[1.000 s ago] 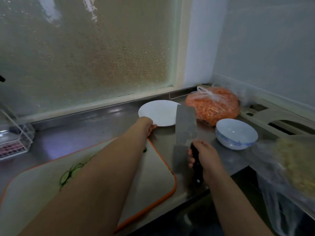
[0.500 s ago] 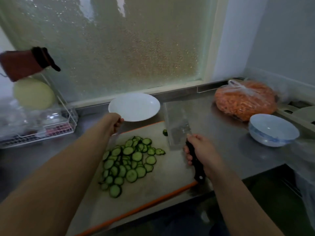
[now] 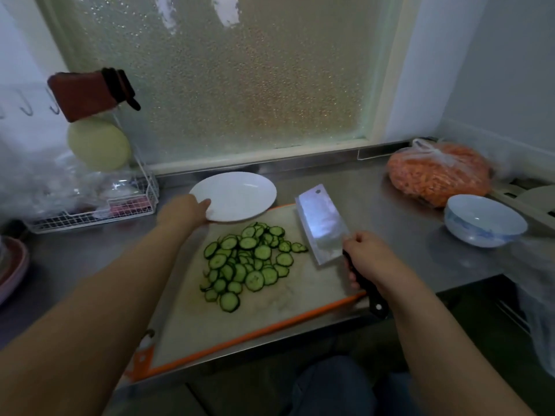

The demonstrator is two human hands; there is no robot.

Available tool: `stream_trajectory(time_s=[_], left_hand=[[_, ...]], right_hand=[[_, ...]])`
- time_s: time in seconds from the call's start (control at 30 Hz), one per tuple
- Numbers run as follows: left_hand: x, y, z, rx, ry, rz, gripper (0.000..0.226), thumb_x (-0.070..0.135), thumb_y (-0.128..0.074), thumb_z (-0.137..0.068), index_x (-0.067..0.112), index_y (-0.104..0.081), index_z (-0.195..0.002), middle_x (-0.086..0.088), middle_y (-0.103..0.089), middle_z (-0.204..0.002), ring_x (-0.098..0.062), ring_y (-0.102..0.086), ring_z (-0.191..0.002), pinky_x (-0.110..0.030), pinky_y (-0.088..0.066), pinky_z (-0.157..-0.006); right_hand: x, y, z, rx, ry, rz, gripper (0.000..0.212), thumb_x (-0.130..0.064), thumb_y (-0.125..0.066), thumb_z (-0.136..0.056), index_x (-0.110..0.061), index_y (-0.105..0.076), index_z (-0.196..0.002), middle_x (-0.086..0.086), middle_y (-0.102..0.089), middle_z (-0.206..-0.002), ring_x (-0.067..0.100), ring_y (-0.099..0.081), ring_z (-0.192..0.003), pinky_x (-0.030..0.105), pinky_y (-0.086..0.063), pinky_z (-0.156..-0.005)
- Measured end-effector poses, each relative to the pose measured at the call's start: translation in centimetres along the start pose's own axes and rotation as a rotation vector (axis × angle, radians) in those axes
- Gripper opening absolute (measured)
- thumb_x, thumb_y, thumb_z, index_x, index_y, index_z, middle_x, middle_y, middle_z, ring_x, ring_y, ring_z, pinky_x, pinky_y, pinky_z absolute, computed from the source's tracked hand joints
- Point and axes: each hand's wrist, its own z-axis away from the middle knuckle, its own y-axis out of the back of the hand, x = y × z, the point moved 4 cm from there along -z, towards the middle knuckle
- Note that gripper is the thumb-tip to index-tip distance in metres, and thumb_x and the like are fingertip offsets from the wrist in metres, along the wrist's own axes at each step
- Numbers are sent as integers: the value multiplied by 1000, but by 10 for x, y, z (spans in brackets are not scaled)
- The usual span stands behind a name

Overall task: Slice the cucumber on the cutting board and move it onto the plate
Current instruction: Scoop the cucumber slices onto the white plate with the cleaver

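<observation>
Dim, backlit by frosted window (image 3: 228, 73); cleaver (image 3: 322, 223) glare, warped edges.

No readable text, labels, brands or numbers anywhere in view.

Bare board (image 3: 288, 298) is left below the cucumber slices (image 3: 249, 259); the plate (image 3: 237, 195) and cleaver (image 3: 321, 225) flank them.

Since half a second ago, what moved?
The left hand pulled the white plate nearer, its edge now over the cutting board. The cleaver tipped flatter in the right hand. The cucumber slices stayed piled.
</observation>
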Motion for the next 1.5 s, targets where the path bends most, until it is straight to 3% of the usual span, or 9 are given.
stream_trajectory(time_s=[0.07,0.13,0.23,0.37,0.7,0.87,1.17,1.3,1.5], left_hand=[[28,6,17,115,-230,42,51,55,-34,-95,13,-64,-94,-12,-66,-97,-29,-59,-90,-32,-41,-71],[56,-9,35,-96,-410,183,54,56,-26,-96,21,-65,-107,-5,-64,-113,-24,-56,-104,-30,-37,-85],[68,-31,50,-392,-423,307,62,58,-15,-96,25,-53,-134,-1,-47,-142,-21,-40,-129,-30,-23,-103],[75,-37,58,-397,-469,303,61,56,-16,-96,25,-47,-139,-2,-40,-148,-21,-35,-136,-28,-19,-107],[71,-43,50,-398,-419,430,59,57,-19,-97,23,-55,-130,0,-52,-137,-17,-43,-129,-27,-25,-105],[70,-45,51,-305,-371,528,55,52,-21,-99,21,-60,-123,1,-59,-125,-17,-50,-119,-32,-33,-103],[77,-36,53,-158,-442,564,76,67,-21,-86,-1,-52,-72,-24,-60,-82,-23,-52,-72,-38,-42,-74],[88,-27,56,-168,-453,515,57,65,-20,-92,21,-56,-90,-11,-61,-102,-26,-54,-98,-41,-39,-93],[106,-24,62,-156,-485,228,92,82,-32,-72,29,-25,-146,-6,-29,-148,-29,-21,-136,-43,-21,-111]], right_hand=[[6,7,3,9,6,92,33,-26,-36,-99,-11,-46,-72,13,-50,-58,22,-47,-43,33,-46,-50],[12,13,10,14,19,195,29,-26,-35,-98,-13,-46,-74,13,-53,-60,23,-49,-45,33,-46,-50],[18,16,22,-10,13,297,27,-30,-33,-101,-18,-44,-79,12,-53,-60,22,-48,-43,26,-42,-48],[21,20,32,-38,-21,315,27,-28,-34,-102,-19,-41,-78,9,-50,-63,17,-45,-40,20,-37,-40],[19,-20,13,-82,-71,223,24,-29,-34,-100,-11,-48,-92,13,-55,-64,21,-50,-43,28,-49,-46],[-2,-68,5,-152,-28,174,29,-23,-34,-98,-14,-46,-73,13,-54,-62,25,-54,-48,34,-52,-53],[-11,-79,-3,-237,-85,-117,33,-27,-36,-102,-14,-42,-73,7,-41,-58,15,-34,-41,20,-33,-40],[-22,-67,-4,-264,-152,-153,28,-21,-37,-102,-15,-40,-75,4,-40,-55,14,-33,-37,15,-31,-37],[-43,-66,-16,-289,-172,-179,27,-19,-36,-100,-14,-42,-75,2,-40,-53,10,-34,-31,14,-31,-34]])
